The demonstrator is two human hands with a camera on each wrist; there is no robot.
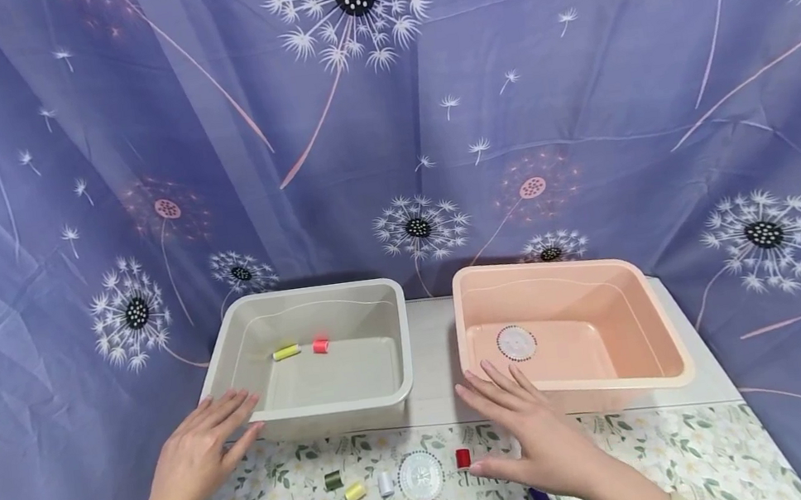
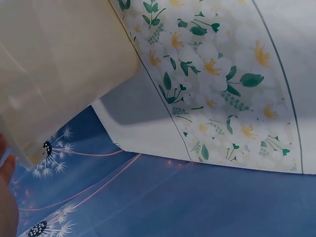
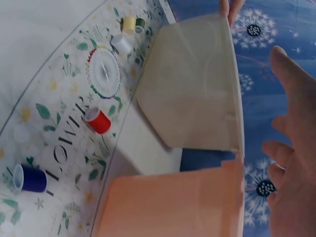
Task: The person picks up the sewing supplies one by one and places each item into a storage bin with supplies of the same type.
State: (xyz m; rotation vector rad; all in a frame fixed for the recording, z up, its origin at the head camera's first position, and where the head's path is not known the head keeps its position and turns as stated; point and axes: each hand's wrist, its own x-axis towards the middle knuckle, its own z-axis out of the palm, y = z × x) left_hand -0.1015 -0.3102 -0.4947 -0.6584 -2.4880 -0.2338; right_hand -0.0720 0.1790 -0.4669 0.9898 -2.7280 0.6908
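My left hand (image 1: 198, 451) rests by the front left corner of a grey plastic basin (image 1: 315, 409), its fingers extended at the rim. Inside that basin lie a yellow-green thread spool (image 1: 286, 352) and a pinkish-red one (image 1: 320, 347). Fingers spread and holding nothing, my right hand (image 1: 543, 433) hovers around the front left part of a peach basin (image 1: 634, 380). A round wheel of pins (image 1: 516, 343) lies in the peach basin. Close to my right thumb stands a red thread spool (image 1: 463, 458); a dark blue spool (image 1: 539, 497) is partly below the hand.
Along the floral table strip (image 1: 281, 498) lie a dark green spool (image 1: 333, 481), a yellow spool (image 1: 355, 492), a white spool (image 1: 386, 484) and another pin wheel (image 1: 421, 477). A purple-blue dandelion curtain (image 1: 337, 224) hangs behind the basins and at both sides.
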